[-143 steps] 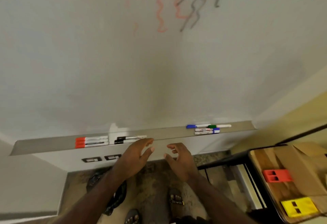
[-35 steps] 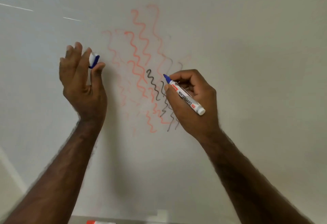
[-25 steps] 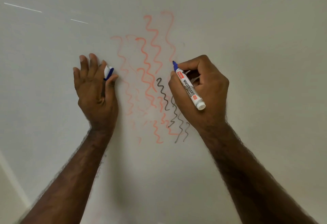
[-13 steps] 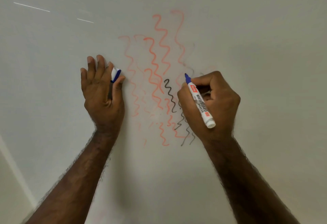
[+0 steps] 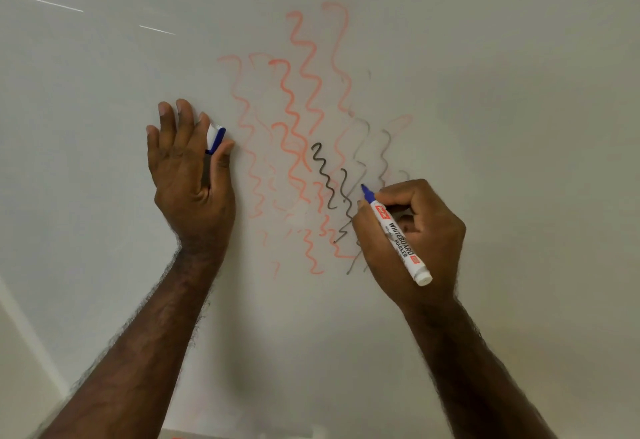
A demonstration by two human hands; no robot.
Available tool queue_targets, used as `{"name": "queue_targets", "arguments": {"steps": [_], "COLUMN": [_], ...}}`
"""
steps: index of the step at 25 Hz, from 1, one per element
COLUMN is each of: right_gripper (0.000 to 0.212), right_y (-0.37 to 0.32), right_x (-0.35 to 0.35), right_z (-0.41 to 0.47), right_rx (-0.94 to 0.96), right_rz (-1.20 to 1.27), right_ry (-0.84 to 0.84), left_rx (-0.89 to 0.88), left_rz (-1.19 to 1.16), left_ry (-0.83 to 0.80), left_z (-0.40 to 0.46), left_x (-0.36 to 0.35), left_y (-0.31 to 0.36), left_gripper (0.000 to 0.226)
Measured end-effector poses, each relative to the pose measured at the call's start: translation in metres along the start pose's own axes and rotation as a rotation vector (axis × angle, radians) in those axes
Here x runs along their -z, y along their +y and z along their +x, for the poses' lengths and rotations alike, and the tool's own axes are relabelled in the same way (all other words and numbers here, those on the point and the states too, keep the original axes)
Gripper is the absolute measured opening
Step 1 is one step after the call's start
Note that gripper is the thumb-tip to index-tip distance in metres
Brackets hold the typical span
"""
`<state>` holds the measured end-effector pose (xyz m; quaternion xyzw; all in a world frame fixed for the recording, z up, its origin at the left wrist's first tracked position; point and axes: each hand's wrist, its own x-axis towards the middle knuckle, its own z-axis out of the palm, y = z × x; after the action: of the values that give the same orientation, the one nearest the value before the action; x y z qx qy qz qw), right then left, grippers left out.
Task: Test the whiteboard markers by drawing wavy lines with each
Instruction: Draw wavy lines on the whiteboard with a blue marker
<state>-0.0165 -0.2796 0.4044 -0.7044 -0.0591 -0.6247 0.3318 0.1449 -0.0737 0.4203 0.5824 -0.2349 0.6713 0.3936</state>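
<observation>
Dropping lower since half a second ago, right hand (image 5: 412,234) pinches marker (image 5: 398,236) right of centre, tip at board (image 5: 519,92) yet no blue line visible: likely dry. Long axis diagonal, tip pointing upper left. Left hand (image 5: 188,175) pinches cap (image 5: 215,139), centre left.

Left hand (image 5: 188,175) flat, right hand (image 5: 415,237) curled
</observation>
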Motion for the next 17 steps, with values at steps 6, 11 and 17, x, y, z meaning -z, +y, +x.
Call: {"name": "queue_targets", "arguments": {"steps": [6,11,17], "right_gripper": [0.016,0.011,0.010], "right_y": [-0.003,-0.015,-0.012], "right_x": [0.006,0.010,0.013], "right_z": [0.000,0.042,0.058], "right_rx": [0.010,0.084,0.074], "right_rz": [-0.040,-0.044,-0.068], "right_ry": [-0.016,0.153,0.225], "left_rx": [0.006,-0.002,0.006], "left_rz": [-0.003,0.000,-0.008], "left_ry": [0.000,0.002,-0.029], "left_z": [-0.001,-0.002,-0.003], "left_x": [0.001,0.001,0.002], "left_y": [0.000,0.001,0.000], "left_gripper": [0.038,0.038,0.039]}}
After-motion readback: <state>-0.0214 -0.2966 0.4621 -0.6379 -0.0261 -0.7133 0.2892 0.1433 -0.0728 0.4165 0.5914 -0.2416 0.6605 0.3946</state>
